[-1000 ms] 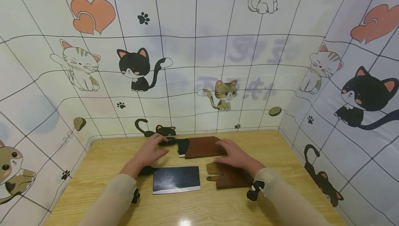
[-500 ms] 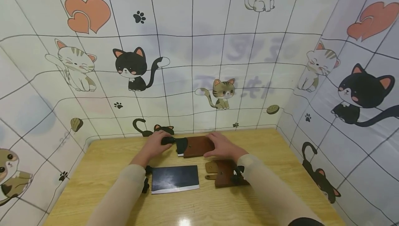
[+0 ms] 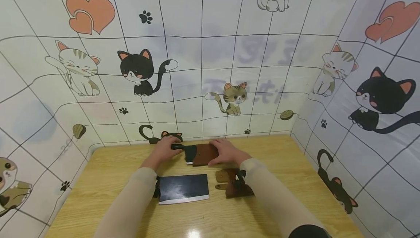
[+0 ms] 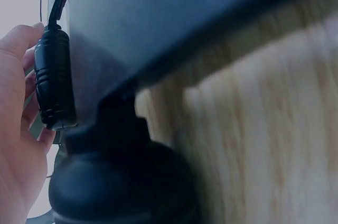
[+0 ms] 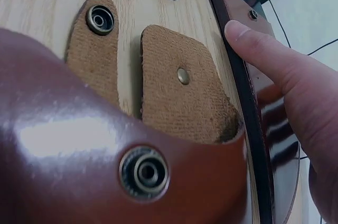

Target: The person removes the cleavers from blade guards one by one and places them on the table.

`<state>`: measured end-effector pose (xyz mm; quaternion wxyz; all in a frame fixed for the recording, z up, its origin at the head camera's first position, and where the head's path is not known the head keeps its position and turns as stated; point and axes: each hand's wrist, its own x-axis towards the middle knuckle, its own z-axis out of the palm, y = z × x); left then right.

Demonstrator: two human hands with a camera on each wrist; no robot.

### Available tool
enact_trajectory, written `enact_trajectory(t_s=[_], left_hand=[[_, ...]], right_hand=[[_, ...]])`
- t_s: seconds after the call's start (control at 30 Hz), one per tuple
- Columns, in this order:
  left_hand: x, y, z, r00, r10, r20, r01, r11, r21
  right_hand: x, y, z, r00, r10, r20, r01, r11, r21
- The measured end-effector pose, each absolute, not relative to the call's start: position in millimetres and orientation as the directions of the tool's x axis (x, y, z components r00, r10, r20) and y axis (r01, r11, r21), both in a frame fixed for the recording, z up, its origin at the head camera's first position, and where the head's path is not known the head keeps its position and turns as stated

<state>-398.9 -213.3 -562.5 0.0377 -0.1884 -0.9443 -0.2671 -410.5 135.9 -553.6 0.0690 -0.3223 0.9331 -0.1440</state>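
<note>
A cleaver in a brown leather sheath [image 3: 205,155] lies at the far side of the table, part of its dark blade [image 3: 190,152] bare next to the handle. My left hand [image 3: 164,149] grips its black handle [image 4: 53,78], fingers behind it. My right hand [image 3: 227,152] holds the sheath's right part, thumb [image 5: 253,39] on its near edge and fingers over the far side. Nearer lies an unsheathed cleaver [image 3: 183,187] with a black blade and pale cutting edge; my left sleeve mostly hides its handle. An empty brown sheath [image 5: 68,145] lies under my right wrist.
The empty sheath has a tan flap [image 5: 182,92] and a narrow strap [image 5: 97,49] with a metal snap, both spread leftward. Behind the wooden table [image 3: 203,219] hangs a white cloth [image 3: 183,55] printed with cats, enclosing the back and sides.
Both hands have come in to the far cleaver: the left onto its handle, the right leftward and farther onto its sheath. The unsheathed cleaver and empty sheath stay in place.
</note>
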Motion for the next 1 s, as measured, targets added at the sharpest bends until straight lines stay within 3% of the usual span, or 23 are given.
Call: enact_trajectory(t_s=[0.43, 1.0], left_hand=[[-403, -210, -564, -0.936, 0.33, 0.124, 0.34, 0.753, 0.563], [-406, -204, -565, -0.947, 0.307, 0.097, 0.306, 0.764, 0.569]], right_hand=[[-412, 125, -560, -0.779, -0.623, -0.067, -0.594, 0.769, -0.237], [-411, 121, -565, -0.768, -0.641, -0.024, -0.615, 0.746, -0.256]])
